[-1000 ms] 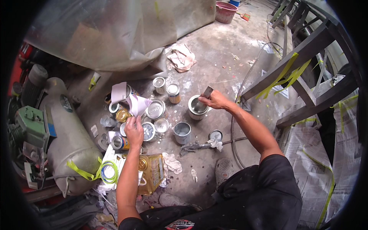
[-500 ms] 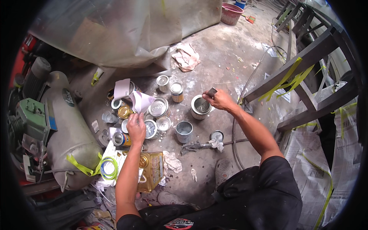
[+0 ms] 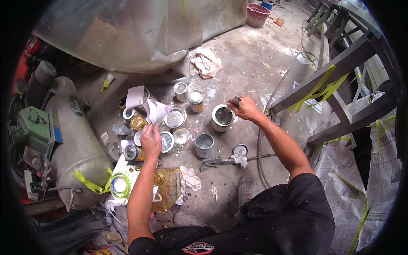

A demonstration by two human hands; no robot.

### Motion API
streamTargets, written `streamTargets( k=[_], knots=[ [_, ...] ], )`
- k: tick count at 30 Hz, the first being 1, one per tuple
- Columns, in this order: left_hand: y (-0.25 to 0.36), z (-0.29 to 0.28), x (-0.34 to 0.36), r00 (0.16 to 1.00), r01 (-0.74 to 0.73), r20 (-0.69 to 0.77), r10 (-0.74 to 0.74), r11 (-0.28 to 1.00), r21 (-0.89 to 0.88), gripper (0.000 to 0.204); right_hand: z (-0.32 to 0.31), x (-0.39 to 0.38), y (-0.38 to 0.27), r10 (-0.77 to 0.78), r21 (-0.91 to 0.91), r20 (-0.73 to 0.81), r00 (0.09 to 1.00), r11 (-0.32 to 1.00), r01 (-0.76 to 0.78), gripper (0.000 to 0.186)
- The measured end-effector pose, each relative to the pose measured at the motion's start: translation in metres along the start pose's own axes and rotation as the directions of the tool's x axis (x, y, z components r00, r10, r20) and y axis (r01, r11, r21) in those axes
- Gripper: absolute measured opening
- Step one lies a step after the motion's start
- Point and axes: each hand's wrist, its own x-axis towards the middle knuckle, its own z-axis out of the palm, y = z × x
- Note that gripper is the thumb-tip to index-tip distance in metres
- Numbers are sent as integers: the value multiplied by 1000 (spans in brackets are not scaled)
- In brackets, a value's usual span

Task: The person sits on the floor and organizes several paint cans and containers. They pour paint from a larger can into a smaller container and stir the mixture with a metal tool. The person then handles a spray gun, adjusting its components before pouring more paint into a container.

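Observation:
My left hand (image 3: 150, 139) grips a folded lilac paper cone (image 3: 155, 111) above clustered tins, including a silver-lidded can (image 3: 175, 115) and gold-lidded tin (image 3: 138, 122). My right hand (image 3: 245, 109) holds a flat dark stir stick (image 3: 236, 101) that reaches into an open can of grey-green paint (image 3: 220, 124). Below that can stand a grey-stained cup (image 3: 204, 146) and, on the floor, a grey spray gun (image 3: 212, 163) on a hose, beside a small open lid (image 3: 240, 149). Two small cans (image 3: 196, 102) stand behind.
An air compressor (image 3: 76, 144) lines the left; a yellow jerrycan (image 3: 170, 191) and rags (image 3: 190, 178) lie near my feet. Dark frames (image 3: 323, 85) with yellow tape, a hose (image 3: 260, 157) and newspaper sheeting (image 3: 340, 191) occupy the right. Plastic sheeting (image 3: 136, 34) and a red tub (image 3: 256, 16) are behind.
My right hand has shifted slightly right and up with the stick at the paint can. My left hand still holds the paper. The whole view has shifted slightly.

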Motion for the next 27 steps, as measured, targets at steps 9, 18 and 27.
streamTargets(
  k=[9,18,27],
  knots=[
    [-5,4,0,991,-89,-101,87,996,-23,25,6,0,-5,-58,-19,21,998,998,58,33],
    [-8,5,0,990,-89,-114,88,996,-3,25,5,3,-1,-3,121,150,989,993,-15,27],
    [-6,5,1,995,-48,-84,45,998,-29,22,1,1,13,-66,-123,194,979,988,91,30]
  ],
)
